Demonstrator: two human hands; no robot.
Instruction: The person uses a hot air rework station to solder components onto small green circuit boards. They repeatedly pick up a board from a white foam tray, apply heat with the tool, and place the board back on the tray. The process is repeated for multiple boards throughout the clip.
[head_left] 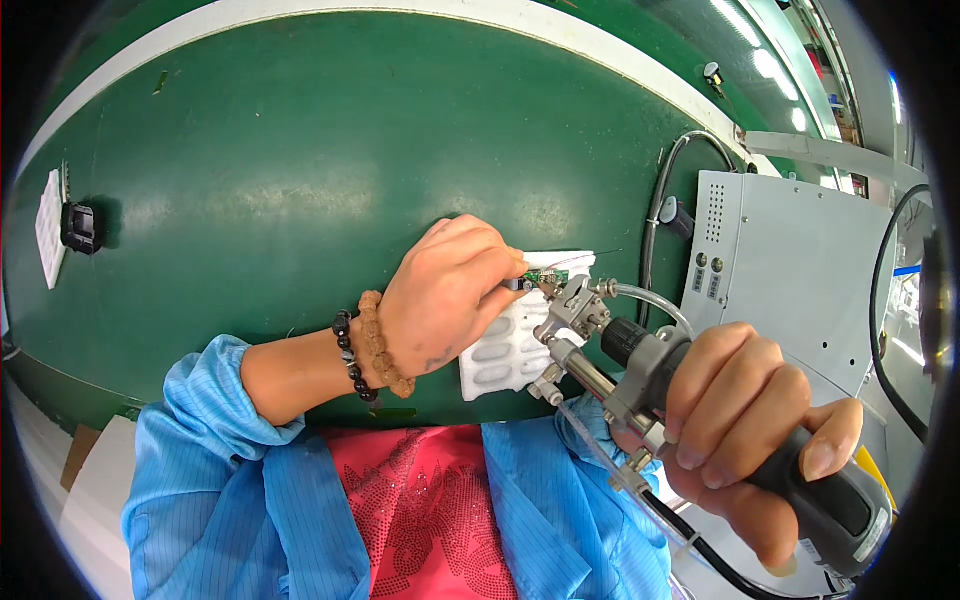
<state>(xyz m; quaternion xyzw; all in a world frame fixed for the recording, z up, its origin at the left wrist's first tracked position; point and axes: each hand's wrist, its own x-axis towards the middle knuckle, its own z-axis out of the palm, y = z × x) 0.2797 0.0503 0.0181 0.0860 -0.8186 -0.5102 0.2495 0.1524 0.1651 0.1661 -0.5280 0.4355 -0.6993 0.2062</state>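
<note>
My left hand [445,290], with beaded bracelets at the wrist, pinches the edge of a small green circuit board [550,274] between thumb and fingers. The board sits over the far end of a white moulded tray [488,378] that has oval hollows. My right hand [740,420] wraps round the dark grip of a handheld power screwdriver [845,505] with hoses joined to its metal front. The tool slants toward the upper left. Its metal head [572,308] is right beside the board, and I cannot tell whether its tip touches it.
To the right stands a grey metal box [800,250] with a thick black cable [650,220] curving beside it. At the far left, a black plastic part [82,228] is next to a white tray [50,235]. A pale strip [330,8] edges the green table [290,130].
</note>
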